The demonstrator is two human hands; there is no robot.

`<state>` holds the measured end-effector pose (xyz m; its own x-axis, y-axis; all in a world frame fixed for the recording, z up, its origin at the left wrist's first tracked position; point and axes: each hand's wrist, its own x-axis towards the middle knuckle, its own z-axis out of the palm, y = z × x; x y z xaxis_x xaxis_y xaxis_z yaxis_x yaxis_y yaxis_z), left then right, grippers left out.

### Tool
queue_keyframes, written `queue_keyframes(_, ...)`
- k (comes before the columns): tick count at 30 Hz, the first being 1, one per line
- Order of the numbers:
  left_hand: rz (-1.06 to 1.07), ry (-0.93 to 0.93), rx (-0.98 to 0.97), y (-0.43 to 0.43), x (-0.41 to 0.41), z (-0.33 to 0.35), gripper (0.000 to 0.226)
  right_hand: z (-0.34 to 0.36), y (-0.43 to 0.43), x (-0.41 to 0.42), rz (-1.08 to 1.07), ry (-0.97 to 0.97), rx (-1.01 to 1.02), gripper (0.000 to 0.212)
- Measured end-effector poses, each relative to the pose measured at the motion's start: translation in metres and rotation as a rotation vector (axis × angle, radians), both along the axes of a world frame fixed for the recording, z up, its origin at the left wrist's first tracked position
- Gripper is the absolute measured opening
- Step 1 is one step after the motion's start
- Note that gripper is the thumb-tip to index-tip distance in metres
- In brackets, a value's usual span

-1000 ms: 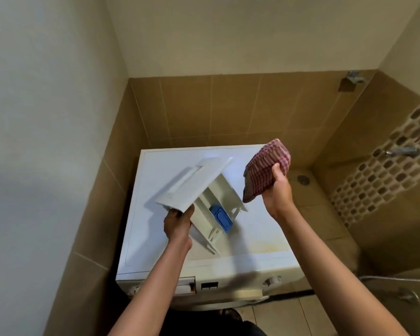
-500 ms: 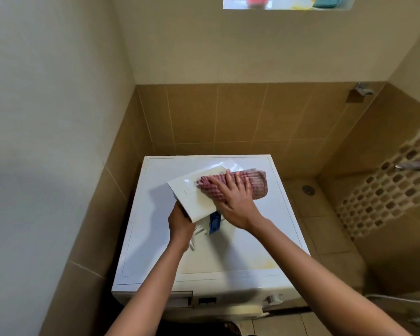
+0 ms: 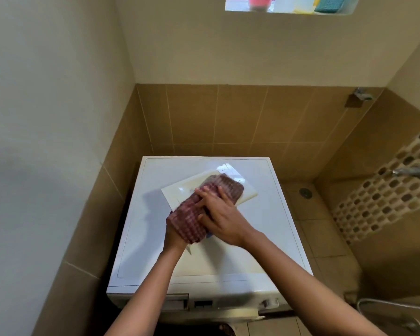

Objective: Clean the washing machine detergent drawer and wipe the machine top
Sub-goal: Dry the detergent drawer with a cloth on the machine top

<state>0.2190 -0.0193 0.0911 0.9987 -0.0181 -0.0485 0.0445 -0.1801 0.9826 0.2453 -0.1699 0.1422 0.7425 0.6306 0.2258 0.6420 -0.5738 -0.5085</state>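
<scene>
The white detergent drawer (image 3: 180,191) is held above the white washing machine top (image 3: 160,253), its flat front panel facing up. A red checked cloth (image 3: 192,219) lies across the panel. My right hand (image 3: 220,215) presses the cloth onto the drawer with fingers spread over it. My left hand (image 3: 174,237) holds the drawer from below at its near end and is mostly hidden under the cloth. A bit of the drawer's blue insert (image 3: 209,235) peeks out beside my right wrist.
The machine stands in a tiled corner, with the wall close on the left and behind. An empty drawer slot (image 3: 176,302) shows on the front panel. A floor drain (image 3: 305,192), wall taps (image 3: 409,171) and a hose (image 3: 386,304) lie to the right. A high niche (image 3: 289,4) holds coloured items.
My right hand brought the cloth down onto the drawer's front panel and has slid it toward me along the panel. The drawer has tipped flatter.
</scene>
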Motion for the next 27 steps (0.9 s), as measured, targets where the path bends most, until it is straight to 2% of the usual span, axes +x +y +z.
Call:
queue_keyframes(1,0.166,0.108,-0.031,0.001,-0.002,0.000,0.027,0.001,-0.011,0.008,-0.072,0.021,0.059,0.026)
queue_keyframes(3,0.297,0.078,-0.007,0.003,-0.005,0.004,0.041,0.003,-0.039,0.026,-0.244,0.079,0.073,0.036)
queue_keyframes(5,0.253,0.037,-0.022,0.002,-0.008,0.002,0.045,0.006,-0.062,0.046,-0.387,0.161,-0.045,0.054)
queue_keyframes(8,0.260,0.069,-0.003,0.000,-0.004,0.001,0.037,0.009,-0.065,0.066,-0.452,0.296,-0.289,0.055)
queue_keyframes(12,0.292,0.077,0.051,0.005,-0.004,-0.002,0.039,0.015,-0.018,0.065,-0.496,0.240,-0.466,0.087)
queue_keyframes(15,0.266,0.059,0.046,0.004,0.000,0.000,0.046,0.018,0.018,0.057,-0.431,0.170,-0.514,0.088)
queue_keyframes(17,0.265,0.018,0.052,0.006,-0.003,-0.002,0.046,0.020,0.041,0.049,-0.292,0.119,-0.517,0.080)
queue_keyframes(19,0.249,-0.044,0.102,0.009,-0.004,-0.010,0.052,0.018,0.062,0.038,-0.116,0.060,-0.476,0.072)
queue_keyframes(20,0.283,-0.118,0.218,0.006,-0.006,-0.002,0.050,0.016,0.070,0.032,-0.031,0.033,-0.445,0.069)
queue_keyframes(21,0.408,-0.128,0.188,-0.002,0.000,0.007,0.041,0.016,0.076,0.026,0.047,0.008,-0.407,0.067)
queue_keyframes(22,0.580,-0.231,0.019,-0.006,0.000,0.000,0.029,0.014,0.079,0.021,0.115,-0.017,-0.372,0.065)
queue_keyframes(23,0.803,-0.258,-0.372,-0.008,0.005,0.004,0.024,0.014,0.079,0.018,0.170,-0.037,-0.339,0.063)
queue_keyframes(24,0.885,-0.265,-0.572,-0.009,0.007,0.008,0.033,0.014,0.077,0.016,0.214,-0.045,-0.306,0.061)
queue_keyframes(25,0.852,-0.255,-0.339,-0.006,0.004,0.007,0.049,0.015,0.072,0.016,0.238,-0.037,-0.272,0.059)
queue_keyframes(26,0.629,-0.296,0.046,-0.001,0.003,-0.002,0.059,0.016,0.066,0.019,0.239,-0.019,-0.251,0.058)
queue_keyframes(27,0.367,-0.175,0.189,0.001,-0.006,-0.009,0.059,0.015,0.060,0.024,0.215,-0.010,-0.251,0.057)
